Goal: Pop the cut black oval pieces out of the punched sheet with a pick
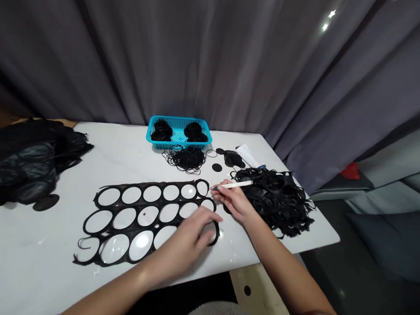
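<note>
A black rubbery sheet (126, 234) with rows of large round holes lies flat on the white table. Over its right end, my left hand (195, 230) hovers or rests with thumb and forefinger apart, seemingly holding nothing; its other fingers are partly hidden. Just beyond the sheet's right edge, my right hand (234, 200) grips a slim white pen-like tool (239, 184), its dark bluish end pointing left towards the top right hole. I cannot make out the exact kind of tool. Beside that hand is a tangled heap of black cut scraps (279, 201).
A blue plastic basket (179, 144) at the back holds black bundles. Before it sits a pile of thin black rings (187, 159). Black discs (217, 167) and a white paper (246, 155) lie nearby. More black sheets (32, 158) are heaped at left on the table (54, 257).
</note>
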The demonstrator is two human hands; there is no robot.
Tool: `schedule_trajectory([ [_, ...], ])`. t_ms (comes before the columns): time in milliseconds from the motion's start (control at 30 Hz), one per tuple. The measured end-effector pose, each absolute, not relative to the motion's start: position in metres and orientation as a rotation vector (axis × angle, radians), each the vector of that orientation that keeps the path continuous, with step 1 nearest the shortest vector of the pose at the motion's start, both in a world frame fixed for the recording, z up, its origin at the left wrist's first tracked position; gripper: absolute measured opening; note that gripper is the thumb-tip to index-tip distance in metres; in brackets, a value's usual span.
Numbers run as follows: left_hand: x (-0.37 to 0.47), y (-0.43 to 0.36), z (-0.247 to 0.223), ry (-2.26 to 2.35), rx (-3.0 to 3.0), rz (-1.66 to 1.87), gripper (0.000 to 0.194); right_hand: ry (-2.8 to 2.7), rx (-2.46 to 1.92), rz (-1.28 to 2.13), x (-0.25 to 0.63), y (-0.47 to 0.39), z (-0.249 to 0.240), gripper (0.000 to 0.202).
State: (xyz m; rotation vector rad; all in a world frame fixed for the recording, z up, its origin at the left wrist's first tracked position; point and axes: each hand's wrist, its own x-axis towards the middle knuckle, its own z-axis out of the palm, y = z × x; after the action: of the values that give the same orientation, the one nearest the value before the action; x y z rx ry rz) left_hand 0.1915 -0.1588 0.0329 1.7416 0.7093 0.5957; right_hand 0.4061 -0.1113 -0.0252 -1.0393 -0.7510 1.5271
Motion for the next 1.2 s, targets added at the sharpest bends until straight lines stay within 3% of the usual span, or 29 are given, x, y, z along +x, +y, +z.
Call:
schedule_trajectory([
  [133,0.203,-0.168,0.002,0.73,2.334,0.38,0.026,-0.639,-1.021,1.443,0.416,-0.108,-0.017,0.035],
  [400,0.202,-0.163,-0.014,0.765,2.627,0.32,0.015,-0.774,-1.033,1.365,0.413,-0.097,-0.018,0.034],
  [600,0.206,-0.163,-0.032,0.857,2.485,0.317,0.01,-0.757,-1.066,1.349,0.417,-0.102,-0.027,0.035],
  [767,0.211,-0.146,-0.02,0.776,2.25,0.343,0.021,-0.747,-1.019,1.333,0.419,-0.105,-0.025,0.033],
  [1000,0.205,-0.051,0.022,0.894,2.312,0.528,0.017,-0.672,-0.989,1.308,0.421,-0.108,-0.021,0.034],
  [1200,0.184,0.051,0.027,1.157,2.351,0.638,0.009,-0.88,-1.109,1.493,0.423,-0.092,0.001,0.031],
])
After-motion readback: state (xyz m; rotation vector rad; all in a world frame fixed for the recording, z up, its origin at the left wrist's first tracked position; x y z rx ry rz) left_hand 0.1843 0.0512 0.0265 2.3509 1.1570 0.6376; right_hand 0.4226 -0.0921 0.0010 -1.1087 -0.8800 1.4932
